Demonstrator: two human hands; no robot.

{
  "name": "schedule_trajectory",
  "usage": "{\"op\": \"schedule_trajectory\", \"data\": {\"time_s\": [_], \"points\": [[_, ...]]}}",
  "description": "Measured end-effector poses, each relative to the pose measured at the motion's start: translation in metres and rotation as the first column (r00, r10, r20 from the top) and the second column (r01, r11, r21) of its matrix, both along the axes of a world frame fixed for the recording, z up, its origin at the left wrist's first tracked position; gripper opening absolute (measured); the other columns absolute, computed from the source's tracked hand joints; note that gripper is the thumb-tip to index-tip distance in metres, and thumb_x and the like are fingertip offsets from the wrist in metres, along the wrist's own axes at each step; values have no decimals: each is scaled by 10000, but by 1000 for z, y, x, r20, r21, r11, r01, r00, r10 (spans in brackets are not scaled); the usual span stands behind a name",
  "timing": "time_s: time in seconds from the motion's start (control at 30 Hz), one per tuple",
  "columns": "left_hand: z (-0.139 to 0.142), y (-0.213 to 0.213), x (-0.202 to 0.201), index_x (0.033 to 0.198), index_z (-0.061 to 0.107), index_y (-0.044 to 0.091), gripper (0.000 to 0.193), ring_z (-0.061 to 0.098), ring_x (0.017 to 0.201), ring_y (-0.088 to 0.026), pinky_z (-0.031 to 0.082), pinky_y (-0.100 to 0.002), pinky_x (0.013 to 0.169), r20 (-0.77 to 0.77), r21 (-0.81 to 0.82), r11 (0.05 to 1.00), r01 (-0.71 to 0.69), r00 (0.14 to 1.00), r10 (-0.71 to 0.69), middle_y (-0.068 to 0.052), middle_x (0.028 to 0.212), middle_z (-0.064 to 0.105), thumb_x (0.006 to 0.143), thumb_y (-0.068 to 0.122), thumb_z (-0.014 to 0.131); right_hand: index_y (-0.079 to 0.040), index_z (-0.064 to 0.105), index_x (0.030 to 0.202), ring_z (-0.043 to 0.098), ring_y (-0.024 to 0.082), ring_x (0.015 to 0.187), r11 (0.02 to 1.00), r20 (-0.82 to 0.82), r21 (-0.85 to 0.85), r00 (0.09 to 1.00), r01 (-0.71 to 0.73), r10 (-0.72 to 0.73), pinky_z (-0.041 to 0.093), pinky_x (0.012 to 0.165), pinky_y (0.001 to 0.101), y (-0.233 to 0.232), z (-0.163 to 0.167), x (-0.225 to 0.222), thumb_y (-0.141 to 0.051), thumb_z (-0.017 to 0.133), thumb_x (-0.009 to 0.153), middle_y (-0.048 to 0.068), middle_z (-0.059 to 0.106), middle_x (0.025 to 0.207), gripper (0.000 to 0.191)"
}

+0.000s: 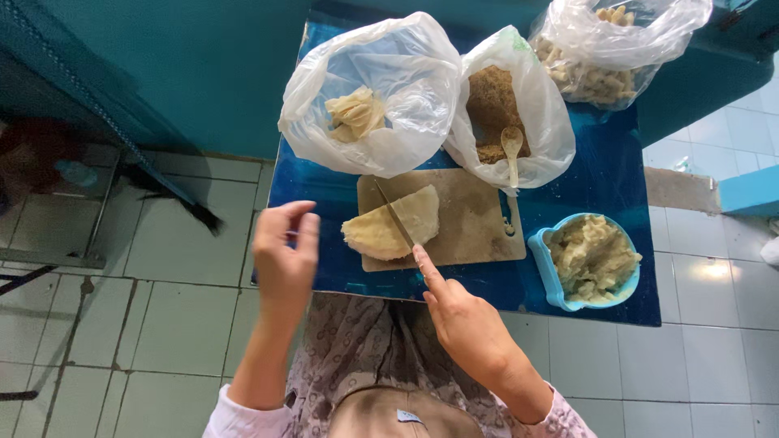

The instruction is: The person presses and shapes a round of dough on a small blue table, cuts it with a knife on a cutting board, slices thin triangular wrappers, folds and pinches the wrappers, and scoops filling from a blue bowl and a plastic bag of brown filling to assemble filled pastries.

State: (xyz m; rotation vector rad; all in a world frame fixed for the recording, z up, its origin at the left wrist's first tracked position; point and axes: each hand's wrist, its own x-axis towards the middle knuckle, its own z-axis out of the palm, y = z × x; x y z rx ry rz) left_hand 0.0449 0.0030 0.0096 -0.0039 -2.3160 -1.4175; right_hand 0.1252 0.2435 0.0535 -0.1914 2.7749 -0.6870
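Gripping a knife [399,225], the right hand [466,324] cut the pale dough sheet [389,225] just ahead of it. The left hand [284,251] hovered open beside it, touching nothing. Unheld, the sheet could probably slide on the cutting board [475,219].

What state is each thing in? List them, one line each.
Dough sheet: flat on the board, knife across it.
Knife: held by the right hand, blade on the dough.
Left hand: raised, holding nothing.
Left bag: open, pale folded pieces inside.
Middle bag: open, brown crumbs and a spoon inside.
Far bag: open, pale chunks inside.
Blue tub: uncovered, full of pale mash.
Board: flat on the blue table.
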Motion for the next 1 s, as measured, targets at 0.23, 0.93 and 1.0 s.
{"op": "schedule_trajectory", "data": {"time_s": [0.23, 0.93, 1.0], "points": [[-9, 52, 6, 1242, 682, 64, 301, 627, 1119, -337, 481, -439, 983, -32, -223, 969, 109, 992, -119, -147, 1178, 661, 949, 133, 682, -247, 170, 1622, 659, 406, 719, 999, 75, 33, 997, -5, 2, 544, 668, 499, -2, 2, -4, -191, 514, 994, 184, 665, 846, 718], [-42, 85, 20, 1422, 502, -1, 587, 478, 1318, -328, 375, -463, 1090, 1, -657, 750, 75, 995, -99, -143, 1381, 530, 963, 352, 596, -200, 176, 1663, 673, 452, 843, 999, 246, -23, 968, -40, 45, 509, 749, 543, 6, 43, -18, -182, 498, 971, 251, 717, 902, 763], [-42, 83, 20, 1430, 505, 0, 576, 479, 1333, -321, 376, -452, 1111, 19, -683, 725, 86, 995, -100, -146, 1398, 526, 974, 339, 597, -191, 214, 1634, 664, 465, 854, 997, 210, -74, 976, -36, 51, 505, 741, 553, -2, 32, -26, -167, 508, 962, 258, 714, 920, 733]]}}
